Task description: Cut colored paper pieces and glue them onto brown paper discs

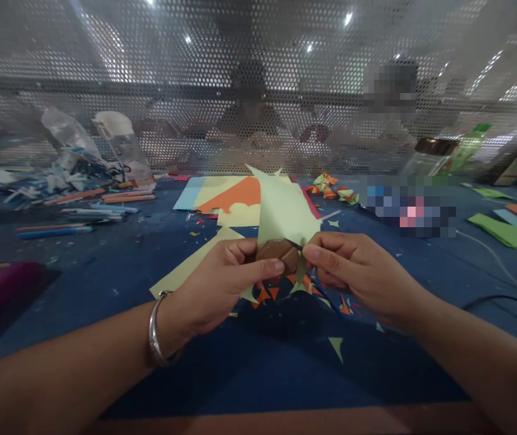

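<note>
Currently, left hand (pixel 215 272) pinches a brown disc (pixel 277 249).

Single head-worn view, looking forward and down between the wearer's forearms (pixel 81 350), left hand (pixel 222 269) and right hand (pixel 353 260) close at mid-frame, blue tabletop (pixel 172 380) stretching away, perforated panel (pixel 172 130) upright beyond.

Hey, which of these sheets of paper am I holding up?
The pale green sheet, raised behind the round brown piece in your left hand. The others, such as the cut orange sheet, lie on the table.
</note>
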Demonstrator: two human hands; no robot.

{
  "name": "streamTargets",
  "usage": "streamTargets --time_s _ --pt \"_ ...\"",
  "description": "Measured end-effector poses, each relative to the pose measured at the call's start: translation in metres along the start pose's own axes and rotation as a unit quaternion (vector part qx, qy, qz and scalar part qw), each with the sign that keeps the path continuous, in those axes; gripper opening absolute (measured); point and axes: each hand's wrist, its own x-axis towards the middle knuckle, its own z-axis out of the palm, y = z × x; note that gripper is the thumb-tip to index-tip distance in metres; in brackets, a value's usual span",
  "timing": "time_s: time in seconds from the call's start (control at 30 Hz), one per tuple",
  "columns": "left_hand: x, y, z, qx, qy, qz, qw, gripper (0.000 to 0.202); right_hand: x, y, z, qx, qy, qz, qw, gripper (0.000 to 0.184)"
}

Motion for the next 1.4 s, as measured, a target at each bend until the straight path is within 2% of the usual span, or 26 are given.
streamTargets --time_s 0.17,0.4,0.67,1.4 --pt "0.000 0.001 -0.003 0.025 -0.005 0.005 1.000 0.007 -0.001 -0.003 -0.002 -0.024 -0.013 -0.002 1.000 0.047" --pt "-0.001 0.002 -0.002 0.037 0.003 -0.007 0.999 0.013 0.001 -0.001 -0.004 -0.025 -0.022 -0.002 0.999 0.046" --pt "0.000 0.002 -0.005 0.046 -0.019 -0.005 0.999 0.005 0.002 -0.001 -0.007 -0.052 -0.035 0.008 0.998 0.049" --pt "-0.001 0.001 -0.012 0.154 -0.032 -0.032 0.987 0.017 0.003 0.001 -0.012 -0.075 -0.066 0.004 0.995 0.042"
